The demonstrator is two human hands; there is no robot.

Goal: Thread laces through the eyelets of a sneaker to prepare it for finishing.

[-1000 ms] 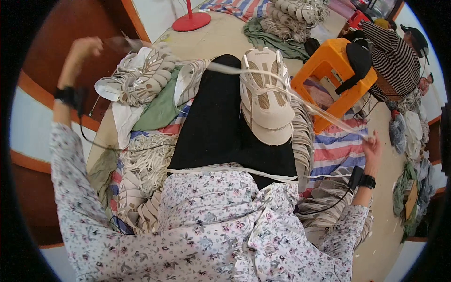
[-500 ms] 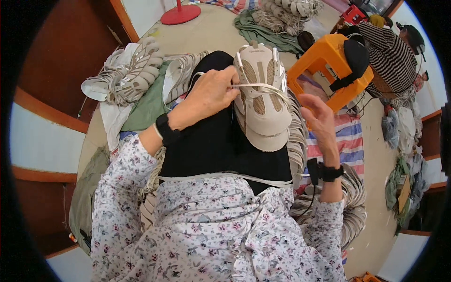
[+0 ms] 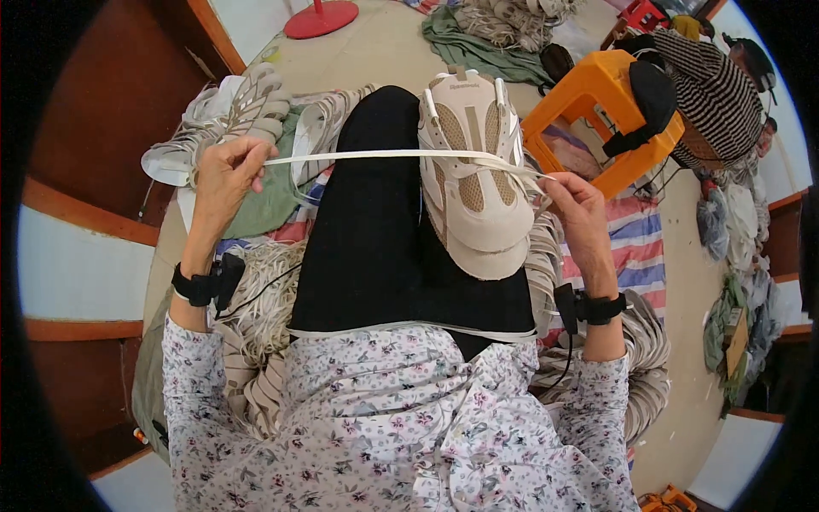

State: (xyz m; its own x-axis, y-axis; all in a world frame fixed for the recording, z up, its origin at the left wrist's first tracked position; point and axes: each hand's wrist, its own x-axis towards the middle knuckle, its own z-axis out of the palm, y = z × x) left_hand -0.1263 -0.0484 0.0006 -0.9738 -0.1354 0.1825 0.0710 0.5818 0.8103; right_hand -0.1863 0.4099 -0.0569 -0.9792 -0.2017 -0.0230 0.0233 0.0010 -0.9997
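A beige shoe upper (image 3: 474,192) with tan mesh panels lies on the black cloth (image 3: 367,256) over my lap, its toe toward me. Across it runs a cream shoelace (image 3: 367,155), stretched taut to the left. My left hand (image 3: 229,177) pinches that end, out past the black cloth. Close to the upper's right side, my right hand (image 3: 580,203) has thumb and forefinger pressed together on another stretch of the lace. Some lace loops lie loosely over the mesh near the right hand. Both wrists wear black straps with small devices.
Stacked shoe uppers (image 3: 252,111) lie at the left, with more (image 3: 644,367) to my right. An orange stool (image 3: 546,107) stands right of the shoe upper, a black cap on it. A person in a striped top (image 3: 708,81) is beyond. A red round base (image 3: 322,19) is at the back.
My left hand has moved left from beside the shoe upper, drawing the lace out straight. My right hand's fingers have closed on the lace near the upper.
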